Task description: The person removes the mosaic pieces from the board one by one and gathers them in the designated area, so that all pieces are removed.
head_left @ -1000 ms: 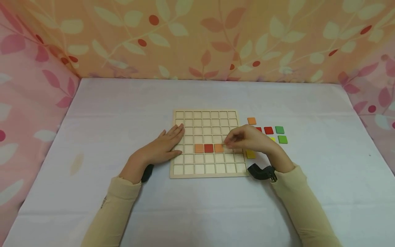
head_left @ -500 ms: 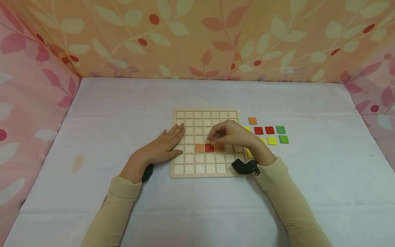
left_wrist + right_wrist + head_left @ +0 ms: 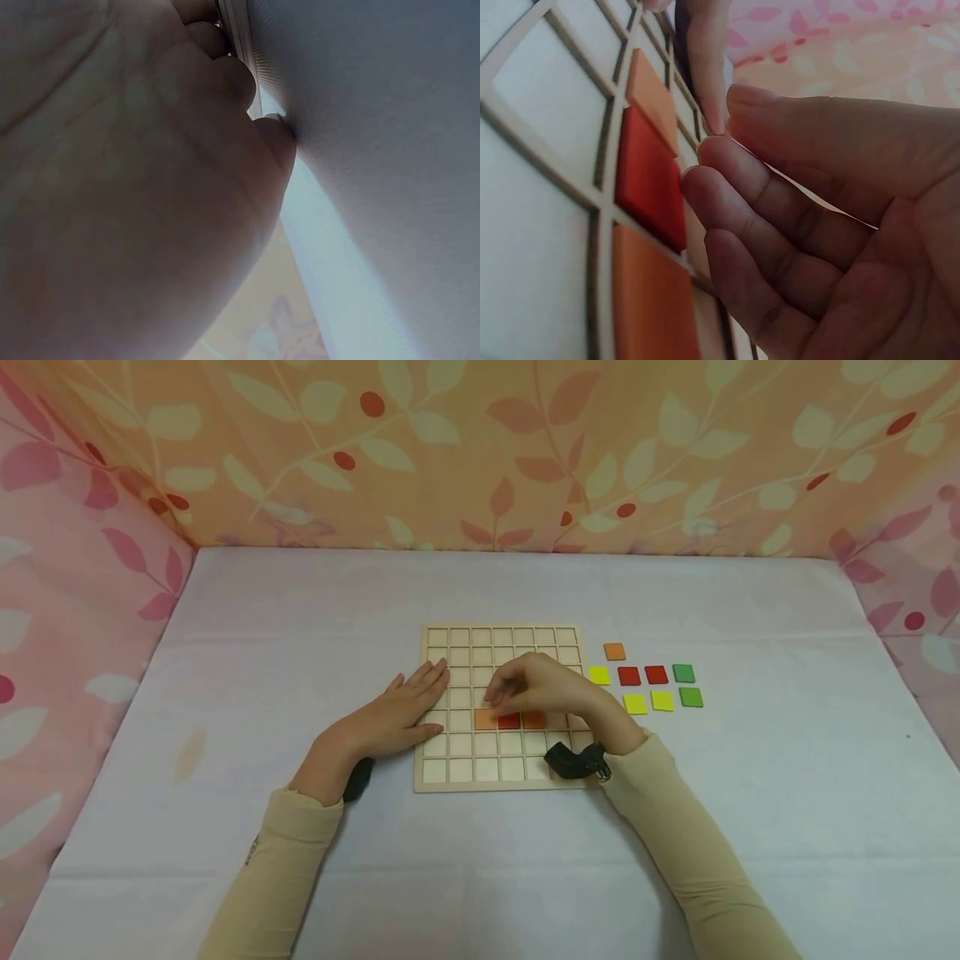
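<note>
A pale wooden grid board [image 3: 461,768] lies on the table, with an orange tile [image 3: 483,720], a red tile [image 3: 509,721] and another orange tile [image 3: 534,720] side by side in one row. My left hand [image 3: 397,718] rests flat over the board's left edge, fingers straight. Above the row is my right hand [image 3: 543,689], its fingertips over the leftmost orange tile. In the right wrist view the thumb and fingers are loosely curled close to one another, and no tile shows between them. Part of the row's right end is hidden under the right wrist.
Right of the board lie loose tiles: an orange tile [image 3: 615,652], red tiles [image 3: 628,676], yellow tiles [image 3: 634,704] and green tiles [image 3: 691,697]. A black device [image 3: 576,762] is worn at my right wrist. Patterned cloth walls [image 3: 480,452] stand behind and beside the white table [image 3: 337,602].
My right hand has moved left along the row, from right of the rightmost orange tile to over the leftmost. Loose tiles on the right came into view. The left hand stayed in place.
</note>
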A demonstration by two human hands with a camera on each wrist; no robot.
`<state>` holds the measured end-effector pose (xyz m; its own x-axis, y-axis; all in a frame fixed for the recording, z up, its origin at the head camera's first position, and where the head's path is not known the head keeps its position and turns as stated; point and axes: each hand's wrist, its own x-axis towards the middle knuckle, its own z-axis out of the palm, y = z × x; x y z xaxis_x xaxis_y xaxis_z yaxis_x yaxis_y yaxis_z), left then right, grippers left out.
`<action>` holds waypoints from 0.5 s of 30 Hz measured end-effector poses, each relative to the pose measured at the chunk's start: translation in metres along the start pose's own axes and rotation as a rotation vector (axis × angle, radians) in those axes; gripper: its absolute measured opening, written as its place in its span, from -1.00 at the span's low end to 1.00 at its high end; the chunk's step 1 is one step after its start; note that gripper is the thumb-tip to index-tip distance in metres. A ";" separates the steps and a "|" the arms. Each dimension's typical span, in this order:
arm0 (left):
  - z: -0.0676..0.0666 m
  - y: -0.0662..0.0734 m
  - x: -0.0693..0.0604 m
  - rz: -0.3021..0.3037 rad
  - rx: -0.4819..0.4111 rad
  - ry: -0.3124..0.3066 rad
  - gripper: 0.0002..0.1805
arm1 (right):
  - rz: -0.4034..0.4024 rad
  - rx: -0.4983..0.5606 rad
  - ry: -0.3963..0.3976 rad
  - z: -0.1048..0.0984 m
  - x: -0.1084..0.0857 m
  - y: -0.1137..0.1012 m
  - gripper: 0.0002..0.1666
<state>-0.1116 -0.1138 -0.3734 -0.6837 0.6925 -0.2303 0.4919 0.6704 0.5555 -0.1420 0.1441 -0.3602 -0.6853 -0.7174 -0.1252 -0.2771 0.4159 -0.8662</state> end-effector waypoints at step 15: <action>0.000 -0.001 0.001 0.001 0.005 0.000 -0.19 | 0.069 -0.053 0.021 0.010 0.004 0.000 -0.86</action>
<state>-0.1123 -0.1138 -0.3738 -0.6829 0.6934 -0.2298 0.4957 0.6710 0.5515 -0.1380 0.1355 -0.3659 -0.7178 -0.6745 -0.1725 -0.2638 0.4928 -0.8292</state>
